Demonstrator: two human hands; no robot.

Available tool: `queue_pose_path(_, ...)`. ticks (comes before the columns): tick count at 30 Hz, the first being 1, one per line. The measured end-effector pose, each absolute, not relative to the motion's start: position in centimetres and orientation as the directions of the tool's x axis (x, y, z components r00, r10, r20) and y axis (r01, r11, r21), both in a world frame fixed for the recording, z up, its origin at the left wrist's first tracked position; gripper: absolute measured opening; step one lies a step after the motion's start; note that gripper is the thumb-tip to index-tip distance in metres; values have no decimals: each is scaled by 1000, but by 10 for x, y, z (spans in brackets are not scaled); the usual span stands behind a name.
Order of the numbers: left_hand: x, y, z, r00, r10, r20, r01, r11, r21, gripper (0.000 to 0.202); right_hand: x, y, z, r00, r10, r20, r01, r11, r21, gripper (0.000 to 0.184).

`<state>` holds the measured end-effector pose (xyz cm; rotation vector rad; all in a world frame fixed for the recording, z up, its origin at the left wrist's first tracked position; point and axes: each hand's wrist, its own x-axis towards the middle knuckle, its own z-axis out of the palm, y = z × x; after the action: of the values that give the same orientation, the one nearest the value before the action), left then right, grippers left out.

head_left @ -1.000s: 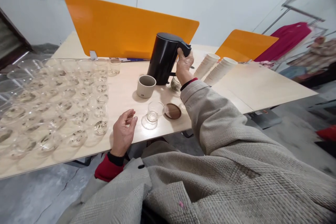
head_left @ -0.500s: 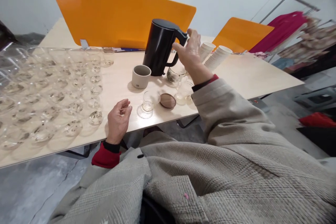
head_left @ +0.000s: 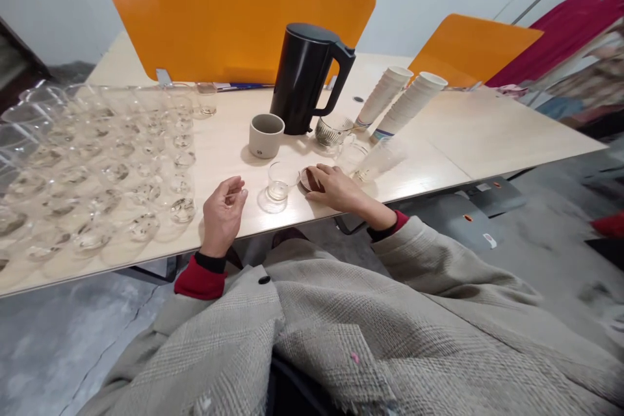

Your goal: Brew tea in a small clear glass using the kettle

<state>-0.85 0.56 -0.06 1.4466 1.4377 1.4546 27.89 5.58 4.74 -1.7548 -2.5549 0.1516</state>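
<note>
My left hand hovers at the table's front edge, fingers loosely curled and thumb apart, with nothing visible in it. To its right stands a small clear glass cup with a little liquid at the bottom. My right hand reaches over a round brown disc, fingers and thumb spread across its right part; whether they grip it is unclear. Behind them are a grey mug, a black electric kettle and a ribbed glass vessel with dark contents. A clear plastic cup lies tilted near my right wrist.
Rows of clear cups holding dark bits cover the table's left side. Two leaning stacks of white paper cups are at the right. Orange partitions line the back. Clothes hang at the far right.
My right hand has left the kettle's handle area and come down, towards me, onto the brown disc. The kettle stays in place. My left hand has hardly moved.
</note>
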Motion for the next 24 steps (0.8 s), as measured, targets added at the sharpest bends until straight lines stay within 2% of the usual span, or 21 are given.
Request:
queue_pose_path(3,-9,6,-1,-194,943,271,267,-215,939,39,283,63,51,-326,945,25,933,326,-152,34)
queue_pose_path(6,-10,7,-3,-193,941,278,273,-220,936,37,286,71,71,-278,947,161,924,310,-225,38)
queue_pose_path(9,-10,8,-3,-192,943,272,273,-215,938,37,279,75,101,-270,913,306,889,359,-284,38)
queue_pose_path(11,-10,8,-2,-191,946,264,268,-208,941,38,266,78,120,-299,888,349,856,411,-313,33)
queue_pose_path(14,-10,7,-1,-193,949,249,257,-196,946,39,243,92,134,-374,863,339,810,482,-335,32)
queue_pose_path(19,-10,7,-1,-189,950,249,246,-200,948,37,210,143,127,-391,869,302,834,474,-283,53)
queue_pose_path(24,-10,7,-2,-185,950,250,237,-203,950,39,189,177,123,-428,891,152,871,451,-195,46)
